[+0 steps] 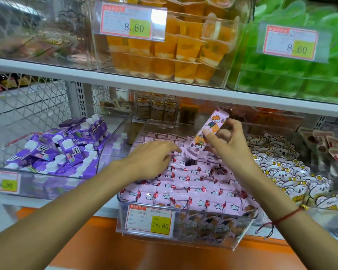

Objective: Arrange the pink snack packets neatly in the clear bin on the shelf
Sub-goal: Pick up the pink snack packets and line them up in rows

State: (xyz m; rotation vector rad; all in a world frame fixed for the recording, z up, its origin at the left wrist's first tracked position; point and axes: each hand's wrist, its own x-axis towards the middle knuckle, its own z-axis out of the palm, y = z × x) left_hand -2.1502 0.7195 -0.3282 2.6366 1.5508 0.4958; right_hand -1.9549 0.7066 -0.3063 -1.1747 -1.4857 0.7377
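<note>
A white shelf (47,199) holds a clear bin (183,233), front and centre, filled with rows of pink packets (193,190). The left hand (150,158) lies on the packets at the bin's far left, fingers straight and relaxed. The right hand (225,141) pinches one packet (205,136), tilted upright above the far rows.

A shop is shown: white shelves (125,78) are lined with clear bins (183,227) of packaged snacks, and printed price tags (149,221) marked 15.80 and 8.60 (134,21) are fixed to them.
</note>
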